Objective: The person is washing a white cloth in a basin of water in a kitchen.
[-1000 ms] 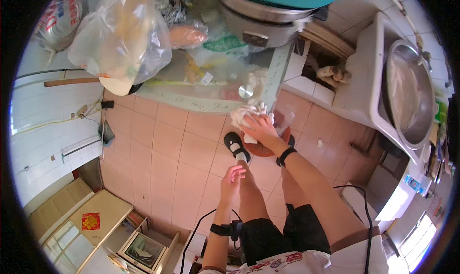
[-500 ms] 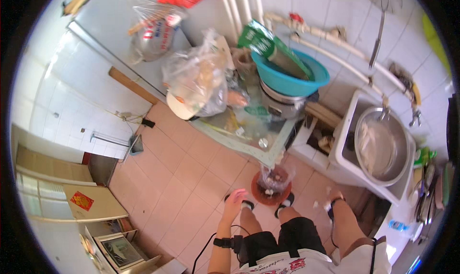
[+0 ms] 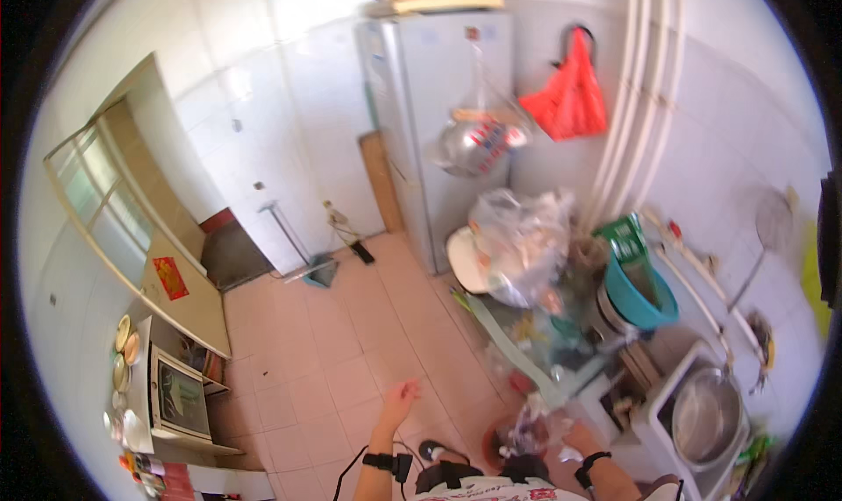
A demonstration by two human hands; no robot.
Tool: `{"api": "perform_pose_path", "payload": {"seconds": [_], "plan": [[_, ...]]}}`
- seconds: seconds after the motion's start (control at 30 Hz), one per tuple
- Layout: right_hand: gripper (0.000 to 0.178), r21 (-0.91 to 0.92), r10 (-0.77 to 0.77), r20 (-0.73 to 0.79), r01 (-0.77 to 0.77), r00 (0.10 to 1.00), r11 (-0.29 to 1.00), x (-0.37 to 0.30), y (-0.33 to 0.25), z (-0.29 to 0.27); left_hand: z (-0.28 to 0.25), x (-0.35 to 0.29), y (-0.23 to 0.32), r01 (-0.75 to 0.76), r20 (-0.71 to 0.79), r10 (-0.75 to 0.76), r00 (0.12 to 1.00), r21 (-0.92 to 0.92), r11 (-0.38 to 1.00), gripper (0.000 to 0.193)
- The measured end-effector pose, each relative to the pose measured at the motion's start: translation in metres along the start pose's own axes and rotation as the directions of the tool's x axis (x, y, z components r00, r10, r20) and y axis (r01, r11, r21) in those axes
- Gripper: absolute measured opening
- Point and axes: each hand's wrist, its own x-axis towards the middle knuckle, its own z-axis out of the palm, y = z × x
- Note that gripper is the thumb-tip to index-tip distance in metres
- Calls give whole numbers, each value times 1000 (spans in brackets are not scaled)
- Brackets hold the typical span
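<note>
My left hand (image 3: 402, 402) hovers over the floor tiles, holding nothing, with its fingers stretched out. My right hand (image 3: 577, 438) is low at the right, beside a reddish-brown bin (image 3: 491, 446) lined with a clear plastic bag (image 3: 533, 408). Its fingers look closed around a small white thing (image 3: 569, 454), too blurred to name. The bin stands on the floor at my feet and has scraps inside. Next to it is a glass-topped table (image 3: 500, 330) carrying a large clear bag (image 3: 526, 238) with things in it.
A blue-green basin (image 3: 638, 301) rests on a metal pot at the table's right end. Right of that, a sink (image 3: 653, 435) holds a steel basin (image 3: 704, 413). A grey fridge (image 3: 452, 89) stands at the back, and a dustpan (image 3: 321, 273) by the far wall.
My view has swung left and upward, bringing in the fridge and doorway. My right hand has come closer to the bin, the small white thing moving with it. My left hand remains empty.
</note>
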Motion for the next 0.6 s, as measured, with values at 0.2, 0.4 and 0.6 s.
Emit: {"api": "perform_pose_path", "payload": {"seconds": [0.2, 0.4, 0.6], "plan": [[51, 7, -394, -46, 394, 918, 919, 68, -260, -57, -83, 1, -9, 166, -120, -159, 980, 56, 985, 24], [49, 432, -637, -21, 581, 771, 690, 64, -474, -72, -152, -41, -21, 46, -295, -66, 953, -74, 996, 49], [22, 991, -753, 75, 37, 654, 130, 32, -602, -65, -186, -42, 35, -80, -529, 113, 841, 85, 993, 75]]}}
